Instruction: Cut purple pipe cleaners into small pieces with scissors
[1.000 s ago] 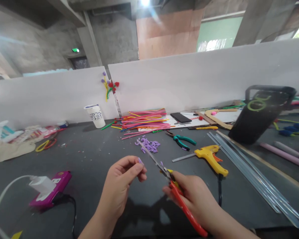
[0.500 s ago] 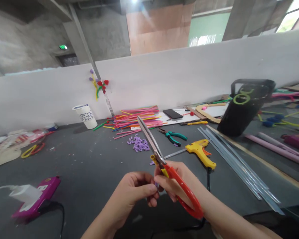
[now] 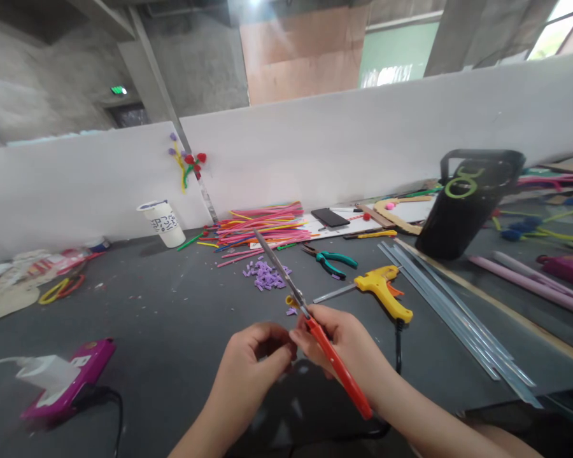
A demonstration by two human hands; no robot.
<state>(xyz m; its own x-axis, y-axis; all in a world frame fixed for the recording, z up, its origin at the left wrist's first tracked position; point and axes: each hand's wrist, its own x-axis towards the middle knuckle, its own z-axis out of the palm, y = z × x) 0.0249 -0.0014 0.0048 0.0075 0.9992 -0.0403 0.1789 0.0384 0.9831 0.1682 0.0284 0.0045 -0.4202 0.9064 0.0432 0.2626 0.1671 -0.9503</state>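
My right hand (image 3: 346, 337) is closed around a pair of scissors (image 3: 337, 359) with red handles. The blades tilt up and away to the left, lying close together. A small yellow tube-like piece (image 3: 291, 301) shows beside the pivot; whether it belongs to the scissors I cannot tell. My left hand (image 3: 258, 356) is curled with thumb and fingers drawn together, its tips close to my right fingertips. Whatever is in that pinch is hidden. Beyond the hands lies a pile of short purple pieces (image 3: 265, 275), with a few more purple bits (image 3: 291, 312) nearer the scissors.
A yellow glue gun (image 3: 382, 289), teal-handled pliers (image 3: 334, 259) and clear sticks (image 3: 449, 305) lie to the right. Pink pipe cleaners (image 3: 262, 229) are heaped behind. A black bottle (image 3: 468, 210), a white cup (image 3: 165, 224) and a purple power strip (image 3: 71, 381) stand around.
The scissors have turned more edge-on and their tip has dropped slightly. Both hands remain close together; the purple bit seen between the fingers earlier no longer shows.
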